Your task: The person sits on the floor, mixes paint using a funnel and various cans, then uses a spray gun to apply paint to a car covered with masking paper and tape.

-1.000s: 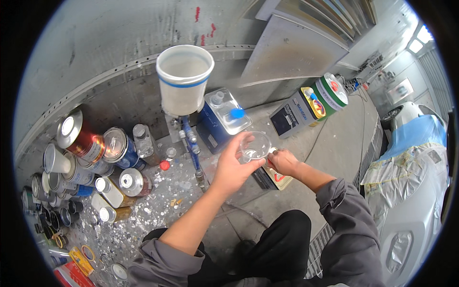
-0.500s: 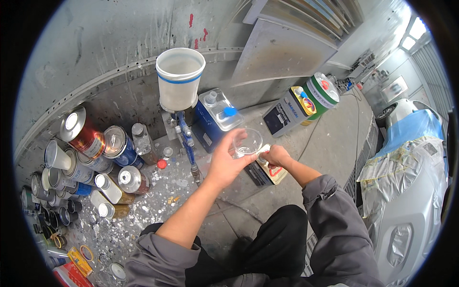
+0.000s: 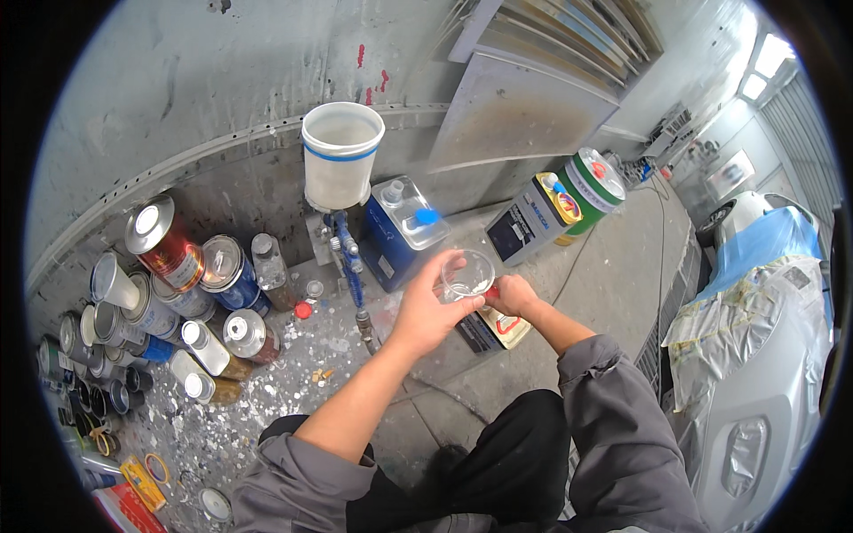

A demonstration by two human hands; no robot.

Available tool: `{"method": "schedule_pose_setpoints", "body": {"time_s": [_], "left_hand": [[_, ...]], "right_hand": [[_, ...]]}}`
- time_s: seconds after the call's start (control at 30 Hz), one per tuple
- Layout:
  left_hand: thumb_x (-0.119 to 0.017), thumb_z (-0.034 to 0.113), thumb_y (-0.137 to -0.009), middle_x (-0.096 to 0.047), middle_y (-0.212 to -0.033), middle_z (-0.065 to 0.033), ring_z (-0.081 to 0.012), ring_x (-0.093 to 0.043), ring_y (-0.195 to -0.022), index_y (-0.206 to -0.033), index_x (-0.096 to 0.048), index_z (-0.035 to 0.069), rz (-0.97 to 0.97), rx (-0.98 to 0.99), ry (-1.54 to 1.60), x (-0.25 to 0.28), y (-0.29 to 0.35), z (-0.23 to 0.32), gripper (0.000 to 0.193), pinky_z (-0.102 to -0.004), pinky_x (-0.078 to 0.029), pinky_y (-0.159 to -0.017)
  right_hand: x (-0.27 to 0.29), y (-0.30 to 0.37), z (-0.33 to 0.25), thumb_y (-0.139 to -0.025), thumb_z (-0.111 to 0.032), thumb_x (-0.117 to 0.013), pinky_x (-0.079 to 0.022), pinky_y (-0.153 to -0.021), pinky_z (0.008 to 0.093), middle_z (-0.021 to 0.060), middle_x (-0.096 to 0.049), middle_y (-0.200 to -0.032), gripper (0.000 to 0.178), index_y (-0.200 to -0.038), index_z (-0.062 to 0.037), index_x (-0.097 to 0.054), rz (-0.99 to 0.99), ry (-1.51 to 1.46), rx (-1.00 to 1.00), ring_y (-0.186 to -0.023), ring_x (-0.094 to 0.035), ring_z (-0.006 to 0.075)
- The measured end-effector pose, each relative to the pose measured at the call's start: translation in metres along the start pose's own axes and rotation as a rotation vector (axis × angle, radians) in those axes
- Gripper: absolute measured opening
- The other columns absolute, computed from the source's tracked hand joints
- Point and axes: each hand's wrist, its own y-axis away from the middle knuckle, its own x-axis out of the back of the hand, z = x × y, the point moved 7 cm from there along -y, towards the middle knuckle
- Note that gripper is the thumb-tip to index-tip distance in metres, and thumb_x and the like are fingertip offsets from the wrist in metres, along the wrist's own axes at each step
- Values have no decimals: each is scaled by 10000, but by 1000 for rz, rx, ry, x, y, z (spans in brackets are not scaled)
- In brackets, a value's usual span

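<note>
Paint-spotted floor (image 3: 275, 417) meets a grey wall (image 3: 222, 71), with cans (image 3: 169, 244) crowding that edge. Left arm reaching forward, the left hand (image 3: 431, 306) wraps thumb and fingers around a clear cup (image 3: 468, 274), above the floor, out from its wall edge; the right hand (image 3: 515, 296), forearm slanting inward, curls at a small can's top (image 3: 503, 327), its grip too hidden to tell.

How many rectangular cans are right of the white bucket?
3: a blue can beside the white bucket, a grey can beside the green drum, a black-sided can below the right hand. Others may be hidden.
</note>
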Motion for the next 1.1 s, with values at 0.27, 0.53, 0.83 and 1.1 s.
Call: {"method": "schedule_pose_setpoints", "body": {"time_s": [0.27, 0.53, 0.83, 1.1], "left_hand": [[-886, 124, -822, -606, -1464, -120, -250, -561, -1379, -1507, -520, 111, -2, 70, -55, 5, 4, -3, 776, -438, -433, -1169], [-884, 114, -804, -590, -1498, -124, -262, -514, -1439, -1527, -500, 106, -51, 113, -78, 5, 6, -36, 819, -453, -388, -1204], [-877, 58, -793, -573, -1505, -129, -244, -545, -1394, -1515, -514, 80, -77, 165, -170, 16, 10, -61, 809, -389, -430, -1173], [-889, 97, -757, -642, -1423, -134, -248, -592, -1341, -1463, -570, 71, -118, 129, -239, 14, 8, -88, 775, -361, -459, -1127]], "right_hand": [[-26, 51, 38, -926, -368, -699, -592, -863, 499, 135, -736, -1217, 424, -1274, -125, -682, 3, -51, -90, -1078, -716, 377], [-67, 87, 19, -785, -616, -823, -433, -1030, 613, 231, -419, -1544, 959, -1554, -192, -438, 353, -115, -210, -1367, -468, 435], [-47, 87, 14, -730, -546, -873, -467, -965, 575, 191, -529, -1336, 967, -1546, -243, -451, 231, -152, -184, -1228, -534, 410], [91, 113, -17, -715, -612, -865, -511, -979, 529, 188, -621, -1285, 843, -1428, -239, -611, -158, 155, 95, -1220, -594, 399]]}}
